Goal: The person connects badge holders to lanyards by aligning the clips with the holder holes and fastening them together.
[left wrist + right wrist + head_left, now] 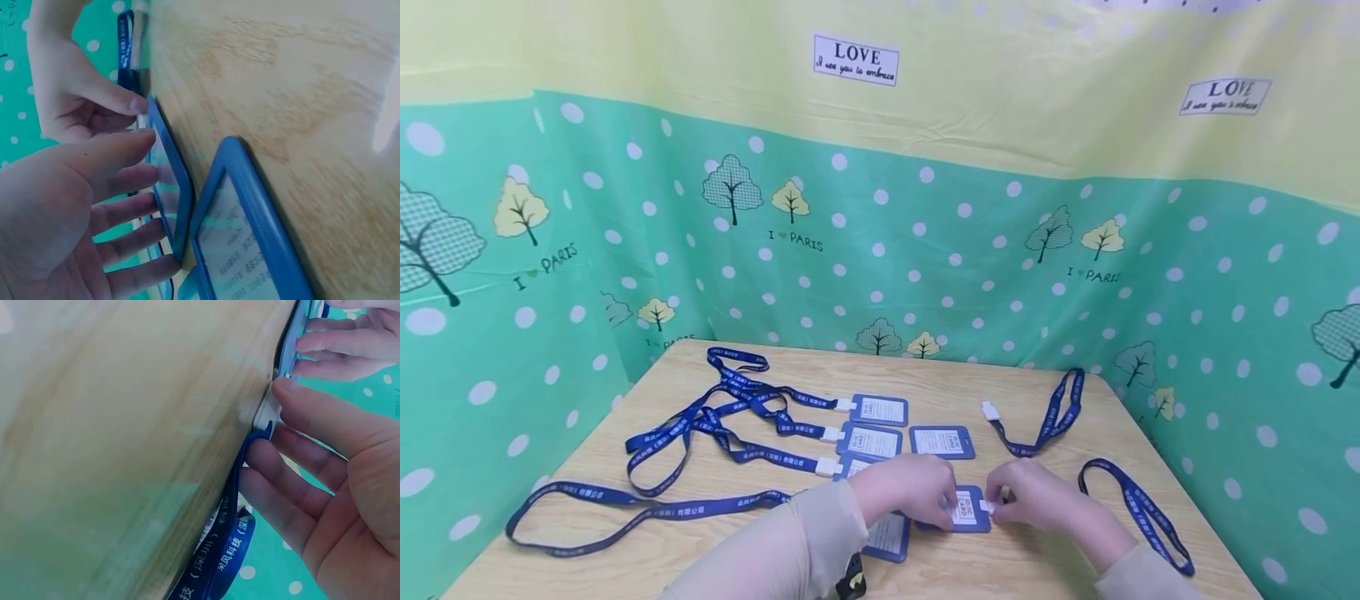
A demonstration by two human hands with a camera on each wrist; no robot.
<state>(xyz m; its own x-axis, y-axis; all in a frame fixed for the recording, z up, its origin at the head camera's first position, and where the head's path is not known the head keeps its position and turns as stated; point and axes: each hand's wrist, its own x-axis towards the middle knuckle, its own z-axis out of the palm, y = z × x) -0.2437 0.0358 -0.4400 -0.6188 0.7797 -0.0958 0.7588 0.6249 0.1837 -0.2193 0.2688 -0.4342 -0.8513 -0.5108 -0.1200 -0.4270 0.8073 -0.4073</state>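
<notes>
My left hand (917,492) rests its fingers on a blue badge holder (967,508) lying on the table. In the left wrist view, the thumb and fingertips of this hand touch the card face and edge of the holder (178,187). My right hand (1033,496) pinches the white clip (267,412) of a blue lanyard (1138,508) between thumb and fingers. That clip sits right at the slotted end of the badge holder, and the lanyard's strap trails off under the hand to the right.
Several badge holders (878,410) with lanyards (730,408) clipped on lie at left, straps overlapping. A loose badge holder (942,442) lies just beyond my hands. Another lanyard (1051,425) with a white clip lies at back right. Patterned curtains (925,275) enclose the wooden table (1015,567).
</notes>
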